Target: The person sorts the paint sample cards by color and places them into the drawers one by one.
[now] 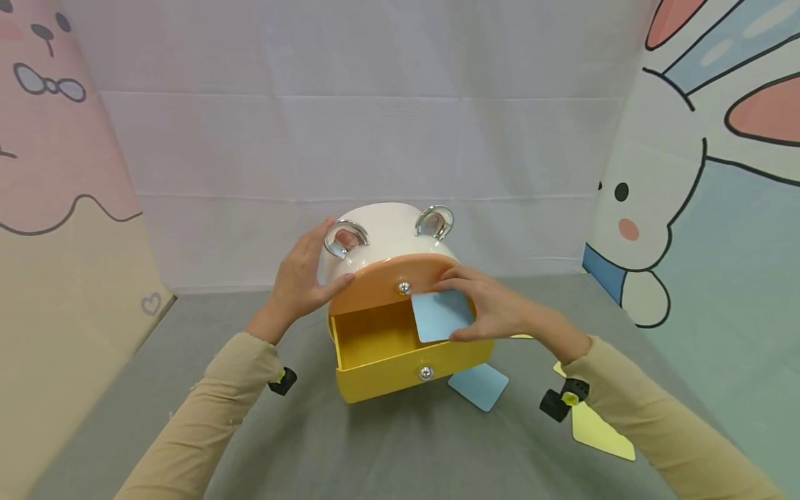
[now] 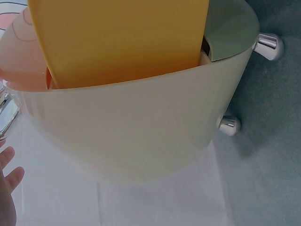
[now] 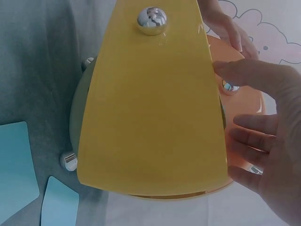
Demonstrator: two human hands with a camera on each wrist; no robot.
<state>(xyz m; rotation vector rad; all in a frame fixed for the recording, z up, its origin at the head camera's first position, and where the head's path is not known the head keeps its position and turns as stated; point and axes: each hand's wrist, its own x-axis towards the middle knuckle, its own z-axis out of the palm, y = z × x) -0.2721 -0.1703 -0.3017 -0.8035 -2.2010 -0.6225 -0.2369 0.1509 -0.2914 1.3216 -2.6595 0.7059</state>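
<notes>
Left hand: touched white cabinet, thumb and fingers apart
Right hand: pinched blue card
Yellow drawer: stood pulled out

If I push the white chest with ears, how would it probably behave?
The white chest may tip forward, because its yellow drawer is pulled out. Its glossy surface could feel slippery. It probably will not roll, since it has small silver feet.

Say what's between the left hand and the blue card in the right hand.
Between left hand and blue card: the orange front, with the open yellow drawer just below. Head view shows it.
</notes>
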